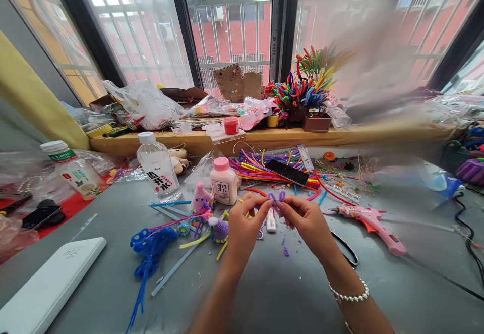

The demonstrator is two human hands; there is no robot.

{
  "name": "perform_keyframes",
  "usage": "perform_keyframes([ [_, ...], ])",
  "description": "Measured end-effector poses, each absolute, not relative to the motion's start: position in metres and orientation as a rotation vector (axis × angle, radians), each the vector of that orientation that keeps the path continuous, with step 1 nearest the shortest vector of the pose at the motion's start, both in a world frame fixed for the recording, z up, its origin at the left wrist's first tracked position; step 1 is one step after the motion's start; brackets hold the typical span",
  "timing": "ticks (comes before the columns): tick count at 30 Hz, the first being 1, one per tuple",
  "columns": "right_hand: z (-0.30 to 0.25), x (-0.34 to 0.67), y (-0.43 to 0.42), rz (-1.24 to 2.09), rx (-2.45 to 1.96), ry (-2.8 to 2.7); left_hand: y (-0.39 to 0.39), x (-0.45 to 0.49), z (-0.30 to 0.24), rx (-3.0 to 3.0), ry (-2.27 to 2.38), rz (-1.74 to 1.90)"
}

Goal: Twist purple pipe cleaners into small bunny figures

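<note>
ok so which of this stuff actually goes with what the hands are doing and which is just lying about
Likely part of the job:
- purple fuzzy wire, pinched by the left hand and right hand
- bundle of coloured fuzzy wires
- pink glue gun, perhaps; untouched now

Probably just lying about:
- clear bottle
- pink bottle
- black phone
- white device

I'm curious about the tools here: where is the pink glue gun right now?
In the head view, the pink glue gun lies on the grey table, to the right of the right hand.
</note>
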State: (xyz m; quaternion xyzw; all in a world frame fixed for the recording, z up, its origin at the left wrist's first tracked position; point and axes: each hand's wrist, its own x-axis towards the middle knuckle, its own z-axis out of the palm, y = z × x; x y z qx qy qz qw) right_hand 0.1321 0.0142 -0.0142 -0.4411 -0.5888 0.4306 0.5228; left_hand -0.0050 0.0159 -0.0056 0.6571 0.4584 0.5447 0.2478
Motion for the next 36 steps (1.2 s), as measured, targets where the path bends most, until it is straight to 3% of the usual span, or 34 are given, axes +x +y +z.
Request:
perform_keyframes([
  [8,-0.011,0.135,0.013,0.886,-1.077,-1.447,0.018,-0.011,-0.004,2.025,1.321,1.398],
  [22,-0.011,0.135,0.012,0.834,-1.036,-1.566,0.014,-0.007,-0.001,1.730,1.262,1.413],
  [36,-0.014,0.132,0.013,0.541,-1.096,-1.601,0.007,-0.004,-0.002,2.251,1.586,1.467],
])
